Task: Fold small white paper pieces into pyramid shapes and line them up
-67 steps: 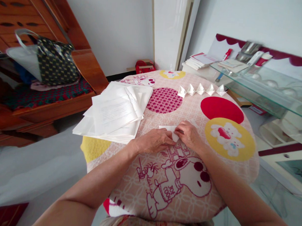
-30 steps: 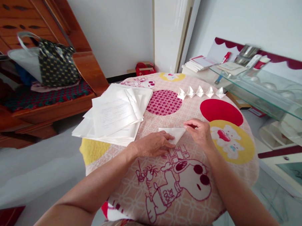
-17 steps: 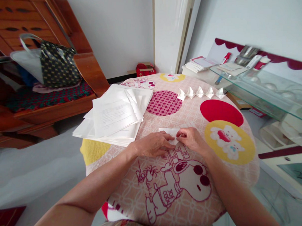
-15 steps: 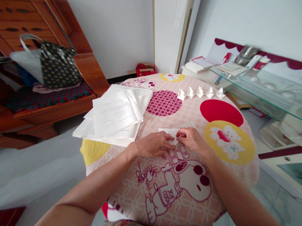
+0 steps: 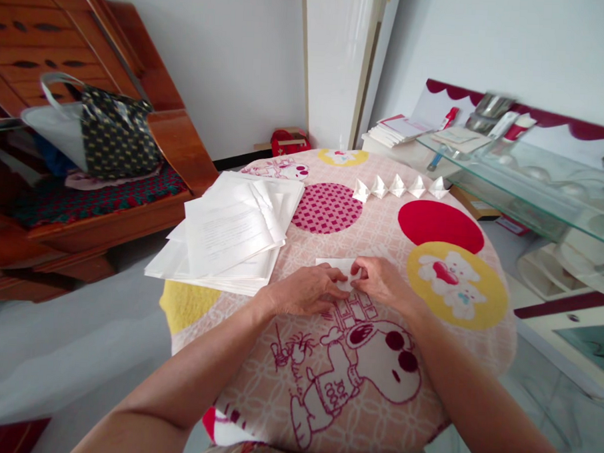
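A small folded white paper (image 5: 336,263) lies on the round table's pink cartoon-print cloth (image 5: 374,403). My left hand (image 5: 304,290) presses down on the paper's left part, fingers together. My right hand (image 5: 385,281) pinches the paper's right end with fingertips closed on it. Most of the paper is hidden under both hands. A stack of white sheets (image 5: 232,227) rests to the left of my hands.
Several small folded paper shapes (image 5: 398,186) stand in a row at the table's far side. A wooden bench with a patterned bag (image 5: 113,135) stands at the left. A glass shelf (image 5: 528,189) holding cups and papers juts in at the right.
One second ago my right hand was out at the paper's right tip, with the paper spread wider. It has since moved back left beside my left hand, over the paper.
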The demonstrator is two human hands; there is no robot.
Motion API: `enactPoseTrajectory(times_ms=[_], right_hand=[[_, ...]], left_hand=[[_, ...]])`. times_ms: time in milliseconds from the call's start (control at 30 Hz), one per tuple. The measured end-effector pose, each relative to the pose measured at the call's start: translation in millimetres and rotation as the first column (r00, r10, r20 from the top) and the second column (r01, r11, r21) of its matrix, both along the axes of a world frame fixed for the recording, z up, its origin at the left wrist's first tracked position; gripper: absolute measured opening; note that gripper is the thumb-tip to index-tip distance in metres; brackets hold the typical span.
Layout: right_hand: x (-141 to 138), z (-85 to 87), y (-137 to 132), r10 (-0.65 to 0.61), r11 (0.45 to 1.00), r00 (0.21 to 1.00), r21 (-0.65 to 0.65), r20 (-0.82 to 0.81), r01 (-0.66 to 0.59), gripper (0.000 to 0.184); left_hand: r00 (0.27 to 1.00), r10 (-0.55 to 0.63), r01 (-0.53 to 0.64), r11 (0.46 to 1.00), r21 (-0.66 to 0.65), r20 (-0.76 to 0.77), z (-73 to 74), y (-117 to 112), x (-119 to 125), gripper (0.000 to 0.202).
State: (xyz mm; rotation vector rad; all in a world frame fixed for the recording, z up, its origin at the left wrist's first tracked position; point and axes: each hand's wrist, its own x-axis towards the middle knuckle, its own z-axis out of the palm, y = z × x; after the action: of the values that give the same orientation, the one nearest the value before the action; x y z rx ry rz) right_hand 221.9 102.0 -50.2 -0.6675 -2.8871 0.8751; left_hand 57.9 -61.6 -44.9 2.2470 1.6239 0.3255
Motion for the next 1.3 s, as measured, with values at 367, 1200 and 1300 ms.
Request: enactPoseTrajectory(times_ms=[367, 1200, 1300], right_hand=[[0.8, -6.8, 27.6, -0.192, 0.978, 0.98, 0.076, -0.045, 0.195, 0.011], [1.5, -36.7, 32.5, 0.155, 0.949, 0.926, 0.313, -0.344, -0.043, 0.026], [1.3, -35.7, 30.6, 0.139, 0.948, 0.932, 0.317, -0.335, -0.027, 0.022]], left_hand=[[0.998, 0.025, -0.028, 0.998, -0.052, -0.059, 6.4, 0.8, 2.8, 0.034], [0.98, 0.08, -0.085, 0.996, -0.02, -0.183, 9.2, 2.9, 16.4, 0.028], [0.979, 0.082, -0.088, 0.996, -0.024, -0.187, 10.2, 3.1, 17.4, 0.027]])
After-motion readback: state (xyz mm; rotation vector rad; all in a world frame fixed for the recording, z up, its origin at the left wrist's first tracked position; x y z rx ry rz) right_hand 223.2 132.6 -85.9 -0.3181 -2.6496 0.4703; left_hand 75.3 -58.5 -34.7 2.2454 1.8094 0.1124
